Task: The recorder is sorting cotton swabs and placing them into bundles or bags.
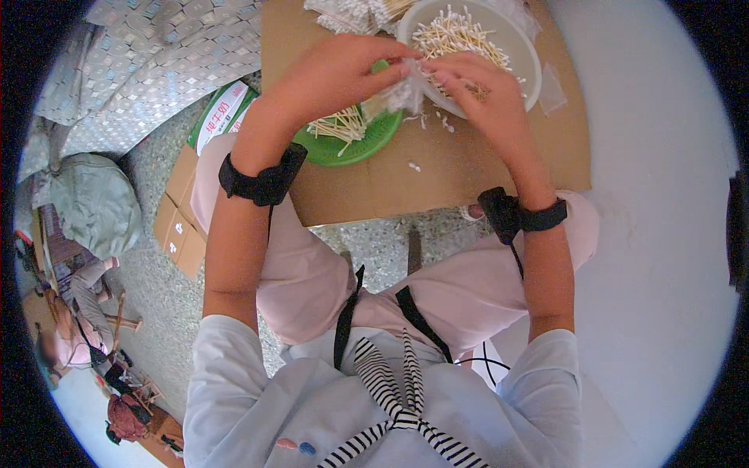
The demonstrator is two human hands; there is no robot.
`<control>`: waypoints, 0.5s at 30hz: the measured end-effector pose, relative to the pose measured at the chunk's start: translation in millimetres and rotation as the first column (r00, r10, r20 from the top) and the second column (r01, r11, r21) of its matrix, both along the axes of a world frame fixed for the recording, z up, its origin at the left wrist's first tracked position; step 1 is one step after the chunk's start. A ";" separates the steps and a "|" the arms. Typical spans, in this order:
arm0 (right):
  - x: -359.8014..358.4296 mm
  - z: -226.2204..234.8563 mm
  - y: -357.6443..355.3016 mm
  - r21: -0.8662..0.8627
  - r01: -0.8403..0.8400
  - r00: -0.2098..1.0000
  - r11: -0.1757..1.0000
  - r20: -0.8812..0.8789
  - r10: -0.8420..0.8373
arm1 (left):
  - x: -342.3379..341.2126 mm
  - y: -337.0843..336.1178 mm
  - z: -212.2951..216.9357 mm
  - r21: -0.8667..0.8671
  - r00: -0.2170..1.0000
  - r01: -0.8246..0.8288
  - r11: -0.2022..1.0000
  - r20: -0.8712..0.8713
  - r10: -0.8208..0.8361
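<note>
The single head-worn fisheye view looks steeply down from above the person's own chest, facing forward over the lap. It is near enough to take in both arms, with the fingers (396, 73) high in the middle. The striped bow (406, 420) lies on the near side of the fingers, the cardboard-topped desk (468, 175) beneath them, the pale wall (655, 234) bending away to their right.
</note>
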State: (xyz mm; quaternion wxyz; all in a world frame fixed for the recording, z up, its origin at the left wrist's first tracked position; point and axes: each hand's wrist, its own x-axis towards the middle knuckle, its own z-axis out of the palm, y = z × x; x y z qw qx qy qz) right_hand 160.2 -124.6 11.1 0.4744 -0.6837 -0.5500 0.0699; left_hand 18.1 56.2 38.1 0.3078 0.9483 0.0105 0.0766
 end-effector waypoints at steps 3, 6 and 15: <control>8.4 3.7 -0.9 -0.034 0.288 0.956 0.957 0.063 -0.286 | -6.1 3.6 -0.1 0.127 0.998 0.037 0.991 -0.045 -0.031; 16.8 -6.3 5.2 0.022 0.368 0.888 0.929 0.288 -0.359 | -4.4 -2.3 9.0 0.185 0.995 0.042 0.982 -0.100 -0.024; 15.5 -4.1 13.2 -0.094 0.399 0.907 0.912 0.189 -0.377 | -1.7 1.4 -3.0 0.180 0.988 -0.155 0.971 0.035 0.151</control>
